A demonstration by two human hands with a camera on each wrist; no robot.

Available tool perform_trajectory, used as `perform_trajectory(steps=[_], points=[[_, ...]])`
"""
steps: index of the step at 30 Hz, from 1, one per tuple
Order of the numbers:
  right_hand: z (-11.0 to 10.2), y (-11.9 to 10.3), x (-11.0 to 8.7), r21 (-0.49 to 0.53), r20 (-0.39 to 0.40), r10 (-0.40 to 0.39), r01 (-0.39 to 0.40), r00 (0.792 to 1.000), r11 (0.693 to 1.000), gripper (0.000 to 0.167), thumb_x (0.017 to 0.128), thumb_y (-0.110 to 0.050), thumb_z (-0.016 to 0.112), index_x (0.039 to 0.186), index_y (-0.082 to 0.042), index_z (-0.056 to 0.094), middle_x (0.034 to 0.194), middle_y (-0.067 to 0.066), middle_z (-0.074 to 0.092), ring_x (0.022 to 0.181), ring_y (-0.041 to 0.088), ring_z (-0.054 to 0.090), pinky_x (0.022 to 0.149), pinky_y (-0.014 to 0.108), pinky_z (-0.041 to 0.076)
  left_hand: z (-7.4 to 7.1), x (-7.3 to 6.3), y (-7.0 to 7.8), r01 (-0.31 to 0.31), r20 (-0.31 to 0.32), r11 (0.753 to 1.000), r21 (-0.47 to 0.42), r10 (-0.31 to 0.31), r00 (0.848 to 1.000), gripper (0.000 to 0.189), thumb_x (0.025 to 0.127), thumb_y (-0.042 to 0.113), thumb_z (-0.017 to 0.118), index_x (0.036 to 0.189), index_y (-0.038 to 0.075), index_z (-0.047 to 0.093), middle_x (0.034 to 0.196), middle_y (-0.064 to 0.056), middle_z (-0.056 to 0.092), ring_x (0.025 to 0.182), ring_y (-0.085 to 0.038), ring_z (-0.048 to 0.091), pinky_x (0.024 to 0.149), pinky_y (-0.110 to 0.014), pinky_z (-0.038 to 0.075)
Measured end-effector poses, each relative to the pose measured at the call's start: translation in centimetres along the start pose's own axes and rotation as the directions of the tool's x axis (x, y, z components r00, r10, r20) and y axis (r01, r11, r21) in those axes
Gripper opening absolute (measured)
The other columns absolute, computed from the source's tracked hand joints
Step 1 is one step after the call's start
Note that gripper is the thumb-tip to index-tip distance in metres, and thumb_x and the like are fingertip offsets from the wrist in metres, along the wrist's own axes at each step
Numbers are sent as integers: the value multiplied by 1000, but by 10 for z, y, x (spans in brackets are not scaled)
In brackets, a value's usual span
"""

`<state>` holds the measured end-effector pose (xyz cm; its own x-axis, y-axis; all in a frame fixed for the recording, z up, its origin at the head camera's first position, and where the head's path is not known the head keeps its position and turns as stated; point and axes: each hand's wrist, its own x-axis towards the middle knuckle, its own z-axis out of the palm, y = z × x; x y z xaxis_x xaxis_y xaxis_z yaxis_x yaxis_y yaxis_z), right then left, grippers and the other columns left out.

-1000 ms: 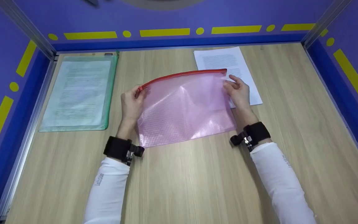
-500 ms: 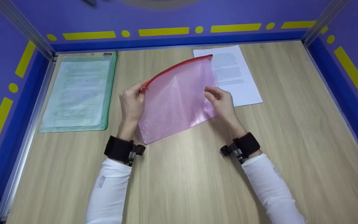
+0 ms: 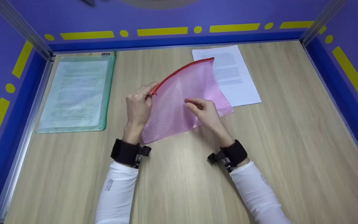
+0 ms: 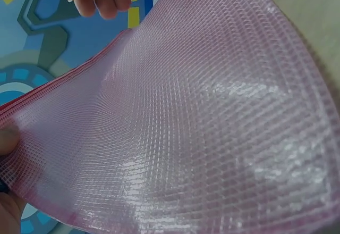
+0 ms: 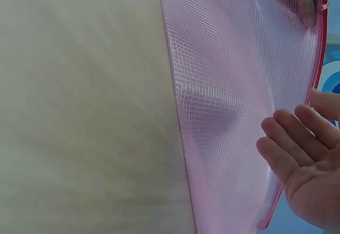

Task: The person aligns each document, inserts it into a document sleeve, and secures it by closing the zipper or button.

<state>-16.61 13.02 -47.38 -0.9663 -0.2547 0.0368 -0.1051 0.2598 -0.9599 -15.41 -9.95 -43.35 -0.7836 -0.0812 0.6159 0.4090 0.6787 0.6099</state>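
Observation:
A pink mesh zipper pouch (image 3: 172,105) with a red zipper along its top edge hangs tilted in front of me. My left hand (image 3: 139,107) pinches its upper left corner, beside the zipper pull (image 5: 324,5). In front of the pouch's face is my right hand (image 3: 205,113), holding nothing, its fingers loosely bent. The right wrist view shows that hand (image 5: 305,159) palm up with relaxed fingers, a little apart from the mesh. The pouch's far right corner sags and overlaps the printed sheets (image 3: 241,81) behind it.
A green zipper pouch (image 3: 103,124) with printed paper inside lies flat at the left of the wooden table (image 3: 172,186). Blue walls (image 3: 163,18) with yellow markings enclose the back and both sides.
My right hand has let go of the pouch's right edge and moved left and nearer, across its face. The left hand has shifted slightly right, and the pouch's right side has swung freely.

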Motion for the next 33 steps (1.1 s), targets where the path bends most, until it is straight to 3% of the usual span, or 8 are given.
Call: perform_trajectory(steps=[4, 10, 15, 24, 33], points=[[10, -1, 2, -73, 111, -28, 37, 993, 997, 39, 99, -13, 59, 135, 1, 57, 139, 18, 59, 129, 29, 59, 108, 34, 48, 3, -1, 3, -20, -2, 1000, -17, 20, 1000, 31, 88, -13, 59, 106, 3, 77, 104, -14, 77, 99, -28, 75, 85, -37, 61], [19, 4, 7, -165, 184, 15, 16, 983, 986, 46, 100, -15, 57, 144, -4, 49, 148, 16, 52, 134, 29, 55, 111, 35, 46, 5, -5, 7, -33, 18, 999, -22, 34, 999, 29, 88, -11, 60, 106, 5, 77, 104, -13, 77, 99, -27, 75, 85, -34, 61], [23, 5, 10, -140, 208, 31, -1, 978, 990, 48, 100, -18, 57, 145, -3, 48, 147, 16, 53, 134, 29, 55, 111, 35, 45, 8, -11, 11, -62, 66, 998, -6, 62, 996, 29, 87, -9, 63, 108, 5, 77, 107, -12, 77, 100, -27, 75, 87, -33, 60], [23, 0, 8, -112, 268, 2, 29, 963, 993, 48, 100, -24, 58, 142, -3, 51, 147, 15, 53, 135, 28, 54, 114, 38, 43, 20, -22, 12, -133, 157, 986, 103, 116, 981, 33, 83, -10, 65, 111, 5, 75, 112, -15, 75, 100, -31, 74, 88, -36, 59], [27, -11, 2, 17, 254, -53, 50, 966, 999, 42, 97, -21, 63, 134, 0, 59, 135, 19, 62, 120, 29, 66, 101, 31, 53, 29, -30, 6, -133, 158, 983, 130, 111, 981, 34, 84, -11, 63, 111, 7, 75, 113, -15, 74, 100, -32, 74, 88, -36, 59]])
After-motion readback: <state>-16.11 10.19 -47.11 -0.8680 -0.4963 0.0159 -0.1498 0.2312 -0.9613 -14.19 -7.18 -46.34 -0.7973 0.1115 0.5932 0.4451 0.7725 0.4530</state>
